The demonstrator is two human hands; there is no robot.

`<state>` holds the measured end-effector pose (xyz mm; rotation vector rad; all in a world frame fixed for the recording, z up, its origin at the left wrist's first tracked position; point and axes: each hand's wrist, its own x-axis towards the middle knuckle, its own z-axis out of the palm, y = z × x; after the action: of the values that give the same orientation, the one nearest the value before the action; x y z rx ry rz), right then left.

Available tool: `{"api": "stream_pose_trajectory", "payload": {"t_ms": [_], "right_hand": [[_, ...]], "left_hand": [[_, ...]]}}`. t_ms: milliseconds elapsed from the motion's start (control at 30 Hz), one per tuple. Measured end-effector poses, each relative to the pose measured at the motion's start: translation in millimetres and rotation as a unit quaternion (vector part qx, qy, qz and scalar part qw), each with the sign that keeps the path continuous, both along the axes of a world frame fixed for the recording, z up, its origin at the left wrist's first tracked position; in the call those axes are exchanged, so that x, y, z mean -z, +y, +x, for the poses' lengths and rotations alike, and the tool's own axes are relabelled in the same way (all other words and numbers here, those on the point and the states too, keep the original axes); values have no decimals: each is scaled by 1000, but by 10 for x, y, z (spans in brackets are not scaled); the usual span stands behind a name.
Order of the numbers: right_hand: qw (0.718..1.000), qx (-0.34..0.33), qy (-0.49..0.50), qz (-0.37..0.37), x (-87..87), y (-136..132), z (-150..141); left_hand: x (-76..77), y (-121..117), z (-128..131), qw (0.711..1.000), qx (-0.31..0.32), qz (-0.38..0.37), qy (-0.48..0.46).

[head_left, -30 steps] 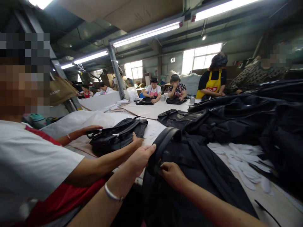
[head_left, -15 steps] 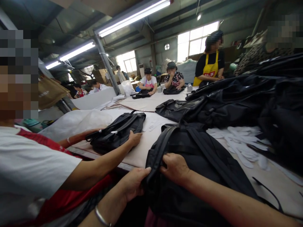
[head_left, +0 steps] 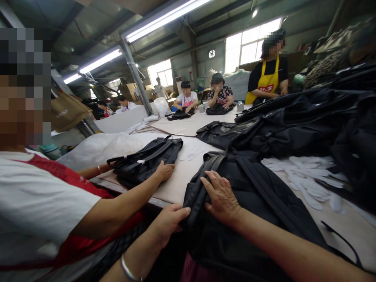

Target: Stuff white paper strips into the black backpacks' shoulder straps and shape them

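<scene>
A black backpack point(head_left: 249, 231) lies on the table edge in front of me, its shoulder straps facing up. My left hand point(head_left: 169, 225) grips the backpack's near left edge by the strap, thumb on top and the other fingers hidden underneath. Flat on the padded left shoulder strap point(head_left: 199, 192) rests my right hand point(head_left: 221, 196), fingers stretched out and a little apart. A second strap point(head_left: 261, 188) runs down the backpack's right side. Beyond my right hand, a thin black cord or strap point(head_left: 343, 239) curls on the table.
White gloves point(head_left: 305, 180) lie in a pile right of the backpack. Black bags point(head_left: 293, 121) are heaped behind them. At left, a co-worker in a red apron handles another black backpack point(head_left: 147, 160). Several people work across the pale table point(head_left: 188, 127).
My right hand has loosened from the strap's edge and now lies spread on top of it. My left hand keeps its grip. The view has shifted slightly.
</scene>
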<state>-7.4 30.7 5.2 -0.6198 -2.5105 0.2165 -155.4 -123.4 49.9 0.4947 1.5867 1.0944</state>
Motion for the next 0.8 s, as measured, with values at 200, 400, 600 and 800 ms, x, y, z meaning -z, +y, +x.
{"api": "stream_pose_trajectory", "payload": {"t_ms": [200,400,600,800], "right_hand": [[999,-12,-18,-29,-19,16,-40],[999,2,-13,-50,6,64,-10],[997,-72,-26,-26,5,121,13],[993,-113,-20,0,16,169,16]], "left_hand": [[-49,-192,-34,994,10,-54,-93],[32,-186,-12,992,-27,-19,-125],[31,-102,36,982,11,19,-187],[23,61,-20,979,26,8,-203]]}}
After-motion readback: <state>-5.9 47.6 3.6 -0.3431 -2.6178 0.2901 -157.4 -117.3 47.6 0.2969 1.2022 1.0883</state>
